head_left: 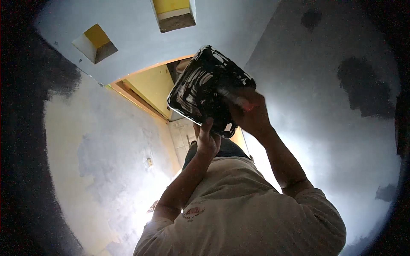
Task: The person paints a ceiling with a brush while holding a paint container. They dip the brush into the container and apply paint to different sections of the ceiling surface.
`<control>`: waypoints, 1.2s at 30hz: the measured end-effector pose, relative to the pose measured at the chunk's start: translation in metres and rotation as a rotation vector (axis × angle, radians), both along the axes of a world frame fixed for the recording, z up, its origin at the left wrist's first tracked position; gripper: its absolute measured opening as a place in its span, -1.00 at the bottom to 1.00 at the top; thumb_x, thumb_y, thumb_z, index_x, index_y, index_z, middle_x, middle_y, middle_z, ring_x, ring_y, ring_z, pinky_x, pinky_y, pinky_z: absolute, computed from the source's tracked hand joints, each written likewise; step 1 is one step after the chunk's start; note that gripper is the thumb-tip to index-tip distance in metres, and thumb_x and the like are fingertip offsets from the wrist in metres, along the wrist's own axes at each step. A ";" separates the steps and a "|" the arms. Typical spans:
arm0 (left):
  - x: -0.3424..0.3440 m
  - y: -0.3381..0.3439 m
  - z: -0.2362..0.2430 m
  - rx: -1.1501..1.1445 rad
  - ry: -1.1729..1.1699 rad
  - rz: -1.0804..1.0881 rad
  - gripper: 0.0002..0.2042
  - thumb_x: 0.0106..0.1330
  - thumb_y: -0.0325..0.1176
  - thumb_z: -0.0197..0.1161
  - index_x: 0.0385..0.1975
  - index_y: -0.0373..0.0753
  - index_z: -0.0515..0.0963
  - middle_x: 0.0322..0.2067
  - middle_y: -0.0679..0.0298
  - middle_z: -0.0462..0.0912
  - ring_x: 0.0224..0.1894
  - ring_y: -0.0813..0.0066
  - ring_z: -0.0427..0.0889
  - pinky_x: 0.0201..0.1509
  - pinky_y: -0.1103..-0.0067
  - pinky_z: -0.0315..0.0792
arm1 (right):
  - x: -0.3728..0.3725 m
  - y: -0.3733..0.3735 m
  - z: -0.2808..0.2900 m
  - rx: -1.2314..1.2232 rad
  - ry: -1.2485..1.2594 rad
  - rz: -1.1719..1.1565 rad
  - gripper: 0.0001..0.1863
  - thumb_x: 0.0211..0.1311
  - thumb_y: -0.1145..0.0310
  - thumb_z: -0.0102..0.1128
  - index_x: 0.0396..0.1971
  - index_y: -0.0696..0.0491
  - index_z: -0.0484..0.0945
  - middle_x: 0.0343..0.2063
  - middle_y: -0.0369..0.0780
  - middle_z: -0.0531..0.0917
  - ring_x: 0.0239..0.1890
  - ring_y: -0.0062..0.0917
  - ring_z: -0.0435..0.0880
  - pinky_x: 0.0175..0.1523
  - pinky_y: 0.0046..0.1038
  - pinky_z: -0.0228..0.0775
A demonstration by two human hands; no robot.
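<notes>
A paint tray smeared with black paint is held up in front of me, tilted, with pale streaks showing through on its inside. My left hand grips its near edge, thumb on the inner side and fingers underneath. Over the tray's right part is my right hand, closed on what looks like a paintbrush; motion and shadow blur it, and its bristle end is lost against the black paint. A little red shows by the fingers.
A grey wall with dark patches rises on the right. On the left stands a patchy whitish wall with a small outlet. Ahead are a pale wall with yellow-lined recesses and an arched opening. Pale tiles show below.
</notes>
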State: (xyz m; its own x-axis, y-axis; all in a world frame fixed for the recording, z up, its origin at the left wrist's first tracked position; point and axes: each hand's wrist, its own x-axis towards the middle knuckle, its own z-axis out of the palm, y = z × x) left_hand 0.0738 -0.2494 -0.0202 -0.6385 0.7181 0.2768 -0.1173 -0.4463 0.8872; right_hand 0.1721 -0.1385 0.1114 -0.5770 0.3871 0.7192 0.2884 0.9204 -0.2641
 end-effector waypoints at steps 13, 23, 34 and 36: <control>-0.025 -0.004 0.032 0.111 -0.781 -0.294 -0.37 0.30 -0.28 0.29 0.34 -0.28 0.24 0.22 0.02 0.47 0.31 0.04 0.47 0.36 0.16 0.48 | -0.007 0.010 0.002 -0.443 -0.080 -0.038 -0.77 0.27 0.40 0.40 -0.10 0.11 0.73 -0.26 -0.11 0.78 -0.30 -0.49 0.79 -0.34 -0.51 0.67; -0.044 -0.007 0.031 0.075 -0.761 -0.371 -0.45 0.42 -0.26 0.17 0.37 -0.22 0.24 0.26 0.08 0.43 0.29 0.10 0.48 0.34 0.20 0.46 | -0.017 0.004 -0.007 -0.338 -0.254 -0.182 -0.80 0.30 0.38 0.38 -0.13 0.12 0.74 -0.30 -0.10 0.77 -0.33 -0.48 0.80 -0.35 -0.47 0.65; -0.083 -0.009 0.041 0.047 -0.893 -0.530 -0.34 0.28 -0.35 0.28 0.38 -0.25 0.20 0.25 0.03 0.42 0.31 0.04 0.45 0.36 0.17 0.45 | -0.053 -0.026 0.030 -0.307 -0.213 -0.147 -0.68 0.08 0.52 0.28 -0.11 0.05 0.68 -0.21 -0.10 0.75 -0.19 -0.21 0.78 -0.10 -0.31 0.65; -0.084 -0.012 0.043 -0.016 -0.847 -0.493 -0.37 0.29 -0.33 0.27 0.37 -0.25 0.23 0.24 0.05 0.44 0.28 0.06 0.49 0.36 0.19 0.45 | -0.054 -0.030 0.033 -0.292 -0.059 -0.175 -0.75 0.11 0.49 0.29 -0.16 0.06 0.67 -0.21 -0.10 0.75 -0.26 -0.21 0.76 -0.17 -0.30 0.64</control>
